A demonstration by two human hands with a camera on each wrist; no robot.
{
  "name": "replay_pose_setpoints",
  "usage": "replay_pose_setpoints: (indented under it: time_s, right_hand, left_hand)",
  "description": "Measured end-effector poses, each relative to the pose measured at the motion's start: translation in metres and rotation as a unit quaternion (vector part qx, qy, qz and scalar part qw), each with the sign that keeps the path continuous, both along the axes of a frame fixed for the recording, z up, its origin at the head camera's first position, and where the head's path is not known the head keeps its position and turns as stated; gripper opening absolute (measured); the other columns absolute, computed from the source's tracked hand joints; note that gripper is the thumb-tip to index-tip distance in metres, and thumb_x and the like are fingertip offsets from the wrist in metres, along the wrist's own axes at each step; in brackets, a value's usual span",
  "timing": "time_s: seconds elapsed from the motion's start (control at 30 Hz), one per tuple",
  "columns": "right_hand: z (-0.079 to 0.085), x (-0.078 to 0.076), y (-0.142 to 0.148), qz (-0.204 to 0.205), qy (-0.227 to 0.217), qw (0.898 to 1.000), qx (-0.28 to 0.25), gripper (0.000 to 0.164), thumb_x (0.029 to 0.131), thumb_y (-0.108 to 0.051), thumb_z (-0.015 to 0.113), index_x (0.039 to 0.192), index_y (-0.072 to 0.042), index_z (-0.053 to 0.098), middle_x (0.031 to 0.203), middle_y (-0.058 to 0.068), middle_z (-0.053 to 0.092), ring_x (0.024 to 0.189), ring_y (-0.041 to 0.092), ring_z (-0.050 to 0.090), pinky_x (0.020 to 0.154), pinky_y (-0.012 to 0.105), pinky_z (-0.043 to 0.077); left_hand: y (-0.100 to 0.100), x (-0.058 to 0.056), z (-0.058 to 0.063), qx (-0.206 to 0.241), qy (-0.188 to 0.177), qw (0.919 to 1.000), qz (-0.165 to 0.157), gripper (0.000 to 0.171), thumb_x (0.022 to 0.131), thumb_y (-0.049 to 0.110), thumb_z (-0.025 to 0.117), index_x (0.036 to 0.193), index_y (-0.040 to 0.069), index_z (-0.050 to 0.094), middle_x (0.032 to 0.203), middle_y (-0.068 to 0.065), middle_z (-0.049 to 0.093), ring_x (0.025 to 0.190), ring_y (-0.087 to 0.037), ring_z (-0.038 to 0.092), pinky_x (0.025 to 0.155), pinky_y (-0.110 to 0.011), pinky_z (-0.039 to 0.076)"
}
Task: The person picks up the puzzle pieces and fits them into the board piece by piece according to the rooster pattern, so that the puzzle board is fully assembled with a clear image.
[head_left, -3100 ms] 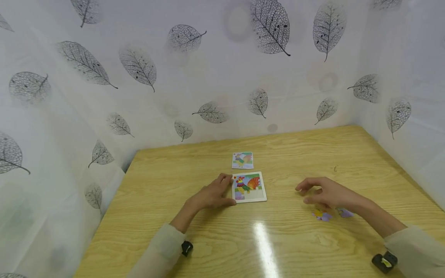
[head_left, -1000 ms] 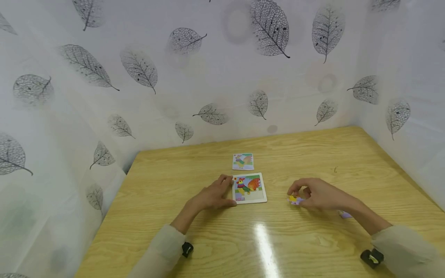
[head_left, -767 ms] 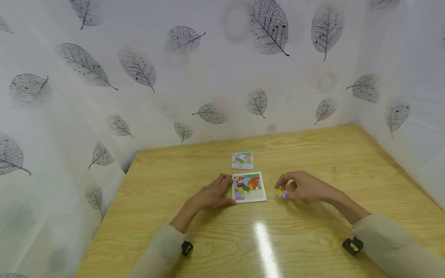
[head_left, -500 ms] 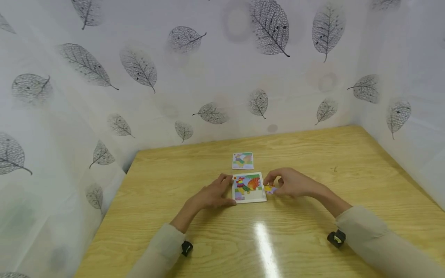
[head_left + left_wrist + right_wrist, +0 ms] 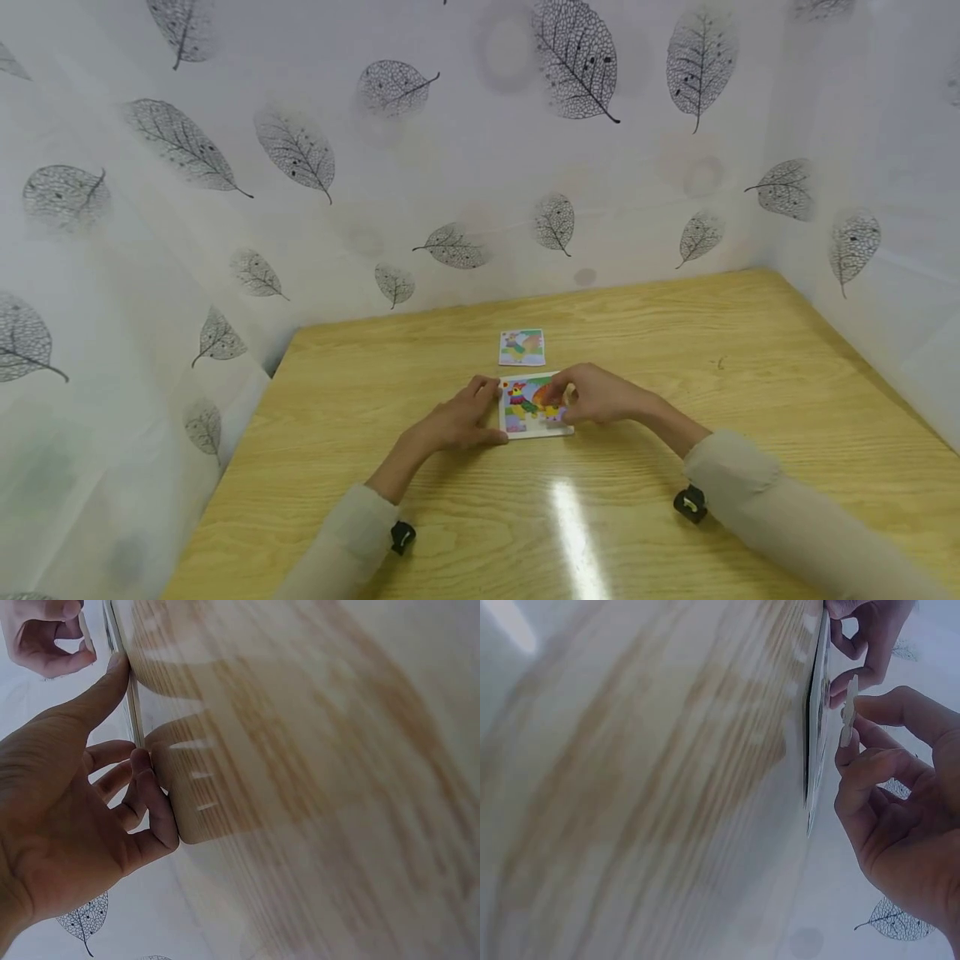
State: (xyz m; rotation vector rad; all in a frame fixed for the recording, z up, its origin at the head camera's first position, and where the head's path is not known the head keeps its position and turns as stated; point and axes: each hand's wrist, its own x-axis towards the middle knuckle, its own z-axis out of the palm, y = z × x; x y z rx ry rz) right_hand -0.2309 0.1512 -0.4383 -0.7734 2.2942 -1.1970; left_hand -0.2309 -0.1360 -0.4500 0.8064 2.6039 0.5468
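A square puzzle tray (image 5: 534,433) with a white rim and a colourful rooster picture lies flat on the table. My left hand (image 5: 453,422) holds it along its left side, thumb at the near corner and fingers at the far end of that edge. Thumb and fingertips of my right hand (image 5: 602,395) pinch a puzzle piece (image 5: 848,716), which is held tilted over the tray's right half. In the right wrist view the piece stands edge-on, a little apart from the tray. My right fingers cover part of the rooster's tail in the head view.
Just behind the tray lies a square card (image 5: 522,347) with a paler rooster picture. The wooden table (image 5: 390,367) meets a white leaf-print curtain (image 5: 480,150) at its back and sides. Both wrists wear a small black device (image 5: 691,504).
My right hand has picked up a yellow and lilac puzzle piece from the right and carried it left over the tray. The left hand stays put. Another loose piece at right is now hidden by my right sleeve.
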Motion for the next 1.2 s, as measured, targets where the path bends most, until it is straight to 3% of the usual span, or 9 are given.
replay_pose_setpoints:
  time_s: [0.13,0.27,0.33,0.7,0.97,1.2]
  right_hand:
    - [-0.004,-0.003,-0.009,0.013,0.032,0.999,0.01,0.03,0.084,0.002,0.077,0.114,-0.002,0.074,0.098,0.01,0.068,0.064,0.012,0.052,0.052,0.021,0.042]
    - [-0.007,-0.006,-0.017,0.032,0.071,0.997,0.015,0.025,0.082,0.001,0.078,0.107,-0.002,0.075,0.098,0.005,0.071,0.089,0.019,0.064,0.077,0.026,0.053]
    - [-0.008,-0.007,-0.021,0.041,0.089,0.995,0.015,0.025,0.08,0.003,0.077,0.105,-0.002,0.074,0.098,0.004,0.073,0.094,0.02,0.066,0.084,0.029,0.055]
    - [-0.013,-0.005,-0.034,0.023,0.09,0.996,0.018,0.026,0.077,0.008,0.075,0.1,-0.004,0.073,0.101,0.004,0.072,0.095,0.018,0.065,0.088,0.034,0.055]
    - [-0.012,-0.005,-0.037,0.012,0.097,0.995,0.027,0.025,0.075,0.009,0.075,0.097,-0.003,0.073,0.092,0.003,0.07,0.083,0.014,0.058,0.076,0.027,0.05]
    - [-0.013,-0.004,-0.037,0.011,0.113,0.993,0.022,0.027,0.074,0.012,0.074,0.097,-0.002,0.072,0.091,0.005,0.068,0.082,0.016,0.056,0.074,0.026,0.048]
  left_hand:
    - [0.0,-0.001,-0.001,0.0,0.002,1.0,-0.003,0.081,0.098,0.042,0.072,0.159,0.006,0.033,0.155,-0.013,0.036,0.141,-0.034,0.045,0.103,-0.061,0.047]
    - [0.001,-0.001,0.0,0.0,0.003,1.0,-0.003,0.08,0.098,0.042,0.072,0.158,0.006,0.034,0.155,-0.013,0.037,0.14,-0.034,0.046,0.103,-0.06,0.047]
    - [0.001,0.0,0.0,0.0,0.003,1.0,-0.004,0.08,0.098,0.042,0.072,0.158,0.005,0.035,0.154,-0.013,0.037,0.139,-0.033,0.046,0.102,-0.059,0.048]
    - [0.0,0.0,0.001,-0.001,0.004,1.0,-0.007,0.078,0.099,0.041,0.071,0.158,0.006,0.035,0.153,-0.013,0.038,0.139,-0.032,0.047,0.102,-0.056,0.05]
    - [0.0,-0.001,0.0,-0.004,0.008,0.9999,-0.01,0.078,0.099,0.042,0.071,0.158,0.005,0.034,0.154,-0.013,0.037,0.139,-0.032,0.047,0.102,-0.056,0.05]
    - [0.0,-0.001,-0.001,-0.004,0.006,0.9999,-0.012,0.078,0.099,0.041,0.072,0.157,0.006,0.035,0.154,-0.012,0.037,0.138,-0.031,0.047,0.101,-0.053,0.05]
